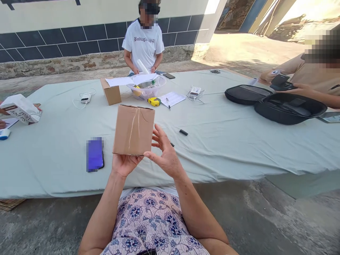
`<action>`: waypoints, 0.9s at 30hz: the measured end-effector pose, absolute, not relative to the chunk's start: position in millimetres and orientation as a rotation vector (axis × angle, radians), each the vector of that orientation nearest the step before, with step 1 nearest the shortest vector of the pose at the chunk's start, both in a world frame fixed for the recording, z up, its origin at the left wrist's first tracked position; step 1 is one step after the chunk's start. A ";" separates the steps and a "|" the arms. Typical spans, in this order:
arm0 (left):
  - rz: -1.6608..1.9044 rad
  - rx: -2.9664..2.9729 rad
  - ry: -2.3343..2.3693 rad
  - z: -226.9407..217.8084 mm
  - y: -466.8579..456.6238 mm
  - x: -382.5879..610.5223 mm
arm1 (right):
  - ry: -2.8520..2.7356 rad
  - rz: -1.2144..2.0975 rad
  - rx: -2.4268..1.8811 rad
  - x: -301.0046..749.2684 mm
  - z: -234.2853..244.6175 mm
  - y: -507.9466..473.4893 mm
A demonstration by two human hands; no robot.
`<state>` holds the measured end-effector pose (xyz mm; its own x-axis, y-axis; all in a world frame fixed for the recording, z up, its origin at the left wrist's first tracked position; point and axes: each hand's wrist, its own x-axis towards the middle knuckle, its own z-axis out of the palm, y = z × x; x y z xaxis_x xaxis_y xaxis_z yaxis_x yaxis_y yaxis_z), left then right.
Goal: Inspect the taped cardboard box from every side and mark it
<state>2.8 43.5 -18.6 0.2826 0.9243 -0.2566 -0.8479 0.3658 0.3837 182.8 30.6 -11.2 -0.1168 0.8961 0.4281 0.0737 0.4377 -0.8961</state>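
A cardboard box (133,130) stands upright at centre frame over the near edge of the tabletop (225,152), clasped from below by the left hand (124,165), whose fingers are hidden behind it. The right hand (165,154) is open at the box's right edge, thumb at the lower corner, and covers most of a small dark object. Left of the box lies a phone (95,154) with a blurred screen; beyond are a black cap (183,132), a tape measure (154,101) and, upper right, an open black case (289,109).

— Where did the camera sit?
— On the person's head, facing forward and down.
— How near?
— Close above the left hand (124,164) and right hand (165,156); the table (225,152) stretched away beyond.
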 end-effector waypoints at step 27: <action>1.346 0.240 0.811 -57.1 73.9 -4.8 | -1.287 0.853 -0.960 191.6 -16.1 46.9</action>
<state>-4.8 73.9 -57.1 0.0044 0.9252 -0.3794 -0.7682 0.2461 0.5910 191.6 46.9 -16.1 0.1027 0.9201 0.3779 0.0105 0.3789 -0.9254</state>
